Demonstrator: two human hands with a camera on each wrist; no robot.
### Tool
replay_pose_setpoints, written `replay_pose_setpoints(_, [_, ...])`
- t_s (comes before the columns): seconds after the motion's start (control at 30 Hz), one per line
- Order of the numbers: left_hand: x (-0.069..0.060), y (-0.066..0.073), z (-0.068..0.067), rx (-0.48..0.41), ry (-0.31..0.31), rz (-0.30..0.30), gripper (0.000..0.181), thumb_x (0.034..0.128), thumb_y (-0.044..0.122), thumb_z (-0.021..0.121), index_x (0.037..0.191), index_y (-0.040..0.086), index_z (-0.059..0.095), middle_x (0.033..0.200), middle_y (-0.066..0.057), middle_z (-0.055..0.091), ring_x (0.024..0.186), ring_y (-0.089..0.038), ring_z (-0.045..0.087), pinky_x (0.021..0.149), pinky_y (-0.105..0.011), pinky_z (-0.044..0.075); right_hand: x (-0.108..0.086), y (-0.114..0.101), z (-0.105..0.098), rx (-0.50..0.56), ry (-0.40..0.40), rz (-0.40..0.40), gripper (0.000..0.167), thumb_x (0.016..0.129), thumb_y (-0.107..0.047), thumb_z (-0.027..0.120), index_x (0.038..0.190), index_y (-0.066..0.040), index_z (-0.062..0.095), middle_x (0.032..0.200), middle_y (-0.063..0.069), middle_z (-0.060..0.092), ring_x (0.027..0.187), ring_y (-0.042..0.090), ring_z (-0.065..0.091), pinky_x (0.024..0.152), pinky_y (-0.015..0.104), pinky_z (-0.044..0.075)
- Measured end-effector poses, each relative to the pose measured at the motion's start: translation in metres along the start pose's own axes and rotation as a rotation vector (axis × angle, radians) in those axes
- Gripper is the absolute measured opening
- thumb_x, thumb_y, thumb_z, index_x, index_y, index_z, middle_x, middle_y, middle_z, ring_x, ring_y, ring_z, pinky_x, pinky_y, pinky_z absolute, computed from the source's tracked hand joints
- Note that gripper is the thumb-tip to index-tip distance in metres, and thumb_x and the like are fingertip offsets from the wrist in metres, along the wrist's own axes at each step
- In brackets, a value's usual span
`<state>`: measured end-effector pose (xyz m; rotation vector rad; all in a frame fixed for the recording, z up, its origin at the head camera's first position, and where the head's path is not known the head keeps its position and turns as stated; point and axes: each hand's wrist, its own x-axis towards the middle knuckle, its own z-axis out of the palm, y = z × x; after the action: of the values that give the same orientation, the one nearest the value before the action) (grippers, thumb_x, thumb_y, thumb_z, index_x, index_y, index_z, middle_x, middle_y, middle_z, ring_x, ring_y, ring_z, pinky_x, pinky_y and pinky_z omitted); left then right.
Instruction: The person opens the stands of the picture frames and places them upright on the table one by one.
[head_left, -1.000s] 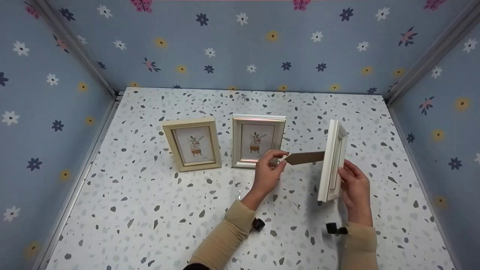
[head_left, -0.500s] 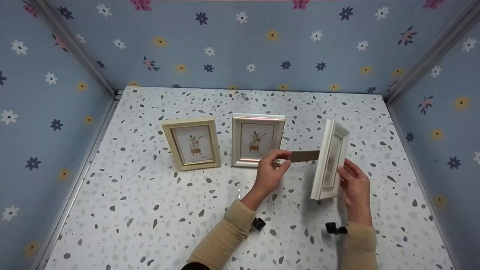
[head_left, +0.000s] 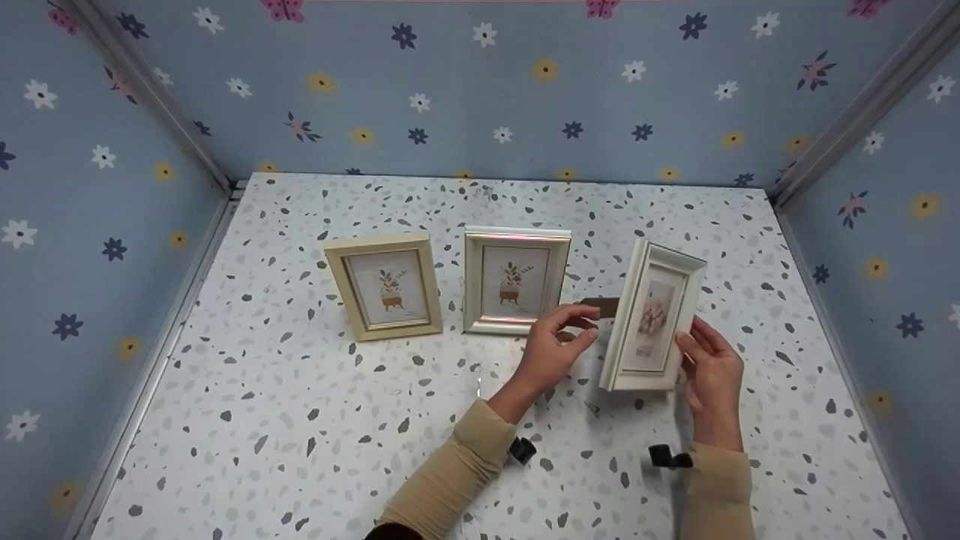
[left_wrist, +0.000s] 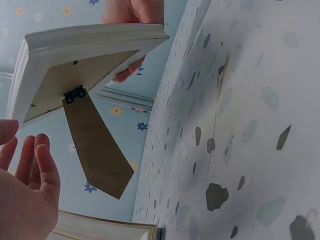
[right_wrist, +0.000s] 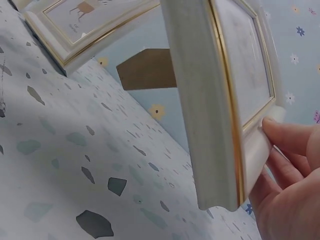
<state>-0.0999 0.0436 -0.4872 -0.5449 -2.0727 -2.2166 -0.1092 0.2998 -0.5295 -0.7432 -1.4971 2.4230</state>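
Note:
My right hand [head_left: 712,379] pinches the right edge of a white picture frame [head_left: 654,322], thumb on its front, and holds it tilted above the table. Its pinkish picture faces the head view. From its back a brown stand leg [left_wrist: 100,150] sticks out on a dark hinge [left_wrist: 75,94]. My left hand [head_left: 551,356] is near the frame's left side, with fingers loosely bent and nothing between them. In the left wrist view, a gap shows between those fingers [left_wrist: 47,165] and the stand leg.
A silvery-white picture frame [head_left: 474,285] stands mid-table, just behind my left hand, and a cream picture frame [head_left: 435,292] stands to its left. Both show a potted plant picture. Flowered blue walls [head_left: 465,90] enclose the speckled table [head_left: 300,450] at back and sides.
The white frame has turned, so its front faces the head view more. Its stand leg has swung partly behind it. My left hand has let go of the leg.

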Motion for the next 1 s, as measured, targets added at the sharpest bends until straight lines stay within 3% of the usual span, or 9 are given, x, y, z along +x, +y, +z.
replay_pose_setpoints(0.17, [-0.001, 0.0, 0.003, -0.007, -0.035, -0.014, 0.029, 0.0943, 0.001, 0.065, 0.123, -0.005, 0.063, 0.117, -0.019, 0.066, 0.105, -0.038, 0.063, 0.08, -0.035, 0.056, -0.001, 0.001, 0.0, 0.001, 0.035, -0.024, 0.036, 0.077, 0.006, 0.082, 0.111, -0.005, 0.075, 0.103, 0.004, 0.074, 0.092, 0.015, 0.07, 0.076, 0.026, 0.057])
replay_pose_setpoints(0.23, [0.0, -0.008, 0.005, -0.003, -0.042, -0.029, 0.031, 0.0945, 0.003, 0.066, 0.125, -0.003, 0.063, 0.118, -0.018, 0.066, 0.106, -0.038, 0.062, 0.081, -0.034, 0.055, -0.002, 0.001, 0.001, 0.008, 0.056, -0.034, 0.034, 0.077, 0.007, 0.081, 0.109, -0.004, 0.076, 0.102, 0.004, 0.074, 0.091, 0.015, 0.07, 0.076, 0.026, 0.057])
replay_pose_setpoints(0.4, [0.001, -0.035, 0.011, 0.036, -0.047, -0.031, 0.037, 0.0943, 0.01, 0.069, 0.13, 0.005, 0.063, 0.12, -0.011, 0.064, 0.106, -0.029, 0.063, 0.081, -0.036, 0.055, -0.004, 0.0, 0.003, 0.026, 0.101, -0.062, 0.03, 0.077, 0.008, 0.081, 0.105, -0.003, 0.077, 0.1, 0.005, 0.074, 0.089, 0.016, 0.07, 0.076, 0.025, 0.057])
replay_pose_setpoints(0.6, [0.002, -0.046, 0.013, 0.092, -0.036, -0.015, 0.044, 0.0903, 0.017, 0.076, 0.132, 0.014, 0.063, 0.122, -0.001, 0.062, 0.103, -0.014, 0.063, 0.079, -0.028, 0.056, -0.006, 0.001, 0.004, 0.072, 0.122, -0.116, 0.027, 0.076, 0.01, 0.081, 0.1, -0.001, 0.078, 0.096, 0.006, 0.074, 0.085, 0.016, 0.07, 0.073, 0.024, 0.057])
replay_pose_setpoints(0.73, [0.004, -0.049, 0.014, 0.12, -0.012, -0.022, 0.05, 0.0875, 0.01, 0.078, 0.134, 0.015, 0.061, 0.122, 0.001, 0.061, 0.101, -0.011, 0.062, 0.077, -0.025, 0.056, -0.007, 0.002, 0.005, 0.067, 0.12, -0.143, 0.028, 0.075, 0.008, 0.082, 0.102, 0.0, 0.077, 0.098, 0.008, 0.074, 0.087, 0.017, 0.07, 0.073, 0.025, 0.057])
replay_pose_setpoints(1.0, [0.009, -0.053, 0.015, 0.135, 0.047, -0.053, 0.051, 0.0854, -0.002, 0.076, 0.134, 0.007, 0.061, 0.123, -0.006, 0.061, 0.102, -0.017, 0.064, 0.078, -0.024, 0.056, -0.008, -0.002, 0.002, -0.016, 0.084, -0.127, 0.031, 0.077, 0.005, 0.082, 0.107, 0.001, 0.075, 0.102, 0.008, 0.07, 0.095, 0.017, 0.067, 0.073, 0.024, 0.057])
